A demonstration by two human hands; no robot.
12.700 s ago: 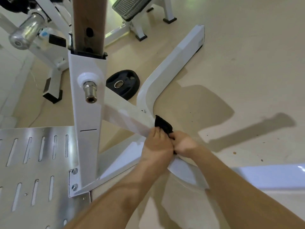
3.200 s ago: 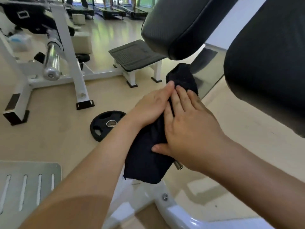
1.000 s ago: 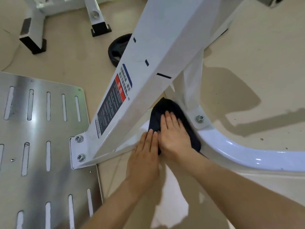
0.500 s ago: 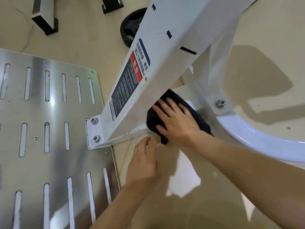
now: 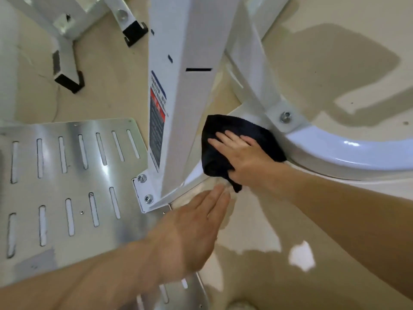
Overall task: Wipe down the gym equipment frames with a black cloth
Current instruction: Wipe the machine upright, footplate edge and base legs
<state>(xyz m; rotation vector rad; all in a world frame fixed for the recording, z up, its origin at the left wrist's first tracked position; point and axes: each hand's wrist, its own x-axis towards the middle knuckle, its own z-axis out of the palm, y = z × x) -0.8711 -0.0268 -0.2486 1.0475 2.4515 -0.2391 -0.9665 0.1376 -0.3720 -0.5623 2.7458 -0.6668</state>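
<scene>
Wiping: right hand [image 5: 245,162], fingers flat, presses black cloth [image 5: 214,162] on frame [image 5: 185,108].
Left hand [image 5: 190,233]: fingers straight, empty.
Risk: ungripped cloth slips; knuckles hit bolt [image 5: 285,117].

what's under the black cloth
The cloth lies on the low white bar beside the post, with the right hand pressing flat on top. The stretch of bar beneath it is covered, so its surface cannot be seen.

A: Floor [image 5: 312,52]?
B: Beige, glossy, with shadow patches. A slotted steel plate [image 5: 67,180] lies flat on it, left of the right hand [image 5: 243,159] pressing the black cloth [image 5: 223,130].
A: Right of the grip?
B: A curved white base tube [image 5: 357,155] on the floor, just beside the cloth.
A: Beyond it?
B: Far left, a black-capped foot [image 5: 68,81] and a second capped foot [image 5: 135,33], well apart.
</scene>
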